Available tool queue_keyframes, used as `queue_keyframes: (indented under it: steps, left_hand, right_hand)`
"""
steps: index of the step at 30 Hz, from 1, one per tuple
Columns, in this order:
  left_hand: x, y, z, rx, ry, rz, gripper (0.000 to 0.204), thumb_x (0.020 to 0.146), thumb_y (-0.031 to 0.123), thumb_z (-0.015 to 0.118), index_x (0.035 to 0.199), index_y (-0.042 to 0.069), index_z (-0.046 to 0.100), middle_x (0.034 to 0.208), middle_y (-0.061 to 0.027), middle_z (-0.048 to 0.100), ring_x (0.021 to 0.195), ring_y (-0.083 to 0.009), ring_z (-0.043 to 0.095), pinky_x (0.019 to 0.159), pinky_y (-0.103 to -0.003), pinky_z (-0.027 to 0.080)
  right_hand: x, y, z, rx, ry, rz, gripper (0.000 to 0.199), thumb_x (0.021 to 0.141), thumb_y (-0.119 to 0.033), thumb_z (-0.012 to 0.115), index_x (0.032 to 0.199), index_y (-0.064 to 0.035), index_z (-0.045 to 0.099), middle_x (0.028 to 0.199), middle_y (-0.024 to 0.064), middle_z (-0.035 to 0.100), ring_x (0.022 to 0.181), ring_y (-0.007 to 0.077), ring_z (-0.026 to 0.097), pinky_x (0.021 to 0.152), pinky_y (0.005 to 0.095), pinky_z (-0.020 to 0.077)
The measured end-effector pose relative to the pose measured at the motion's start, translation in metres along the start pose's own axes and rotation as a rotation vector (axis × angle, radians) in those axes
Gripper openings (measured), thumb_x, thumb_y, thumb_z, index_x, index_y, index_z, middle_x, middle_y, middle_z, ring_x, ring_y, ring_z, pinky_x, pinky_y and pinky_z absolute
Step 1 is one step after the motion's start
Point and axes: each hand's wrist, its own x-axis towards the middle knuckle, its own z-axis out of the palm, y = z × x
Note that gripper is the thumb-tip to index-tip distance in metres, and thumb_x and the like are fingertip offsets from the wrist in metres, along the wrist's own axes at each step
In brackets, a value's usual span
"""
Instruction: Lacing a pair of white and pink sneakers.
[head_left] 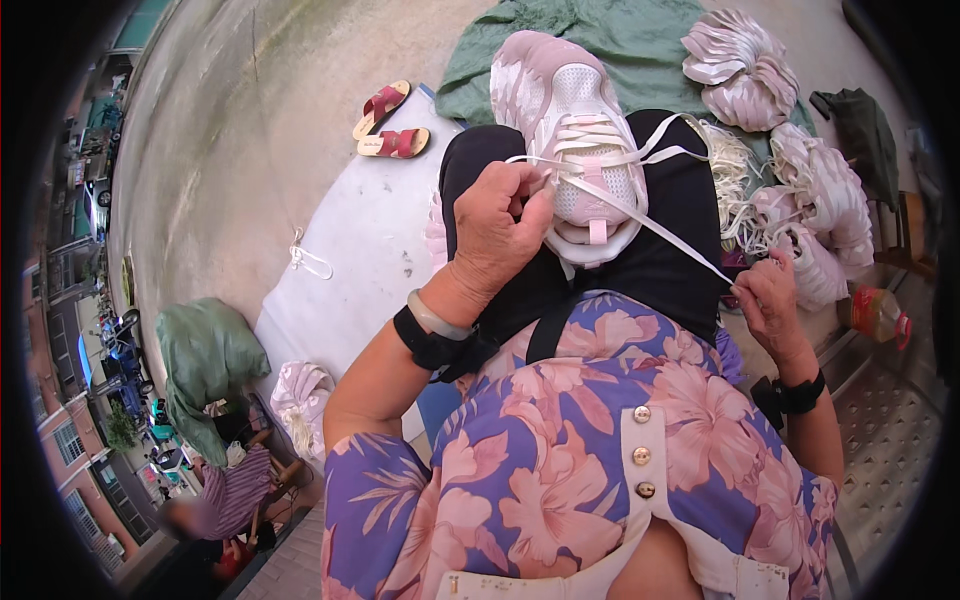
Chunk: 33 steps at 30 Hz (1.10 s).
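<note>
A pink and white sneaker (pixel 600 195) lies across my lap, its heel opening toward me, with more sneaker uppers (pixel 528 75) nested behind it. A white shoelace (pixel 665 235) crosses the tongue and runs tight toward the lower right. At the sneaker's left eyelet edge, my left hand (pixel 505 215) is closed, thumb and forefinger pinching the lace. Off to the right of my knee, my right hand (pixel 770 305) pinches the lace's far stretch. Another loop of lace (pixel 685 135) lies loose over the sneaker's right side.
A bundle of white laces (pixel 730 180) hangs beside my right thigh. Sneaker uppers (pixel 820 200) are piled at the right, near a bottle (pixel 875 315). Red sandals (pixel 395 143) rest on a white sheet (pixel 350 240) at the left. Another person (pixel 235 495) sits at the lower left.
</note>
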Motion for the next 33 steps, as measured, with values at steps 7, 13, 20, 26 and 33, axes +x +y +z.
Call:
queue_keyframes:
  steps: [7, 13, 20, 26, 33]
  left_hand:
    - [0.019, -0.010, -0.007, 0.056, 0.150, -0.142, 0.011, 0.079, 0.003, 0.062, 0.088, 0.000, 0.055, 0.069, -0.0001, 0.051, 0.059, -0.0062, 0.046, 0.054, -0.020, 0.039]
    - [0.025, -0.009, -0.019, -0.477, 0.003, -0.343, 0.012, 0.084, 0.010, 0.056, 0.084, -0.002, 0.059, 0.085, -0.0039, 0.056, 0.075, -0.0089, 0.049, 0.071, -0.023, 0.040]
    - [0.051, 0.022, -0.032, -0.442, -0.112, -0.558, 0.015, 0.078, 0.017, 0.059, 0.081, 0.002, 0.060, 0.089, -0.0071, 0.056, 0.087, -0.0174, 0.049, 0.079, -0.029, 0.035]
    - [0.040, 0.037, 0.006, 0.488, 0.161, 0.511, 0.013, 0.071, 0.018, 0.064, 0.078, 0.008, 0.059, 0.098, -0.0100, 0.056, 0.101, -0.0290, 0.049, 0.092, -0.042, 0.028]
    - [0.030, 0.025, 0.041, 0.566, 0.070, 0.491, 0.015, 0.067, 0.017, 0.060, 0.079, 0.007, 0.059, 0.103, -0.0089, 0.055, 0.105, -0.0291, 0.047, 0.095, -0.051, 0.023]
  right_hand:
    - [0.061, -0.024, 0.003, 0.161, 0.164, -0.058, 0.013, 0.070, -0.006, 0.061, 0.081, -0.0066, 0.054, 0.067, 0.0044, 0.047, 0.065, 0.0222, 0.048, 0.082, 0.0373, 0.0361]
    - [0.086, -0.033, 0.022, 0.106, 0.307, -0.069, 0.012, 0.071, -0.004, 0.062, 0.081, -0.0070, 0.056, 0.068, 0.0038, 0.050, 0.067, 0.0230, 0.051, 0.078, 0.0370, 0.0368]
    - [0.109, -0.050, 0.034, 0.169, 0.374, -0.064, 0.036, 0.066, -0.015, 0.070, 0.096, -0.0046, 0.053, 0.072, 0.0061, 0.052, 0.066, 0.0234, 0.051, 0.064, 0.0336, 0.0377]
    - [0.125, -0.058, 0.044, 0.110, 0.385, -0.069, 0.050, 0.064, -0.021, 0.071, 0.105, -0.0001, 0.052, 0.083, 0.0118, 0.054, 0.071, 0.0267, 0.055, 0.063, 0.0356, 0.0419]
    - [0.125, -0.063, 0.051, 0.177, 0.383, -0.052, 0.033, 0.070, -0.014, 0.063, 0.097, 0.0006, 0.053, 0.079, 0.0131, 0.053, 0.070, 0.0286, 0.056, 0.059, 0.0354, 0.0460]
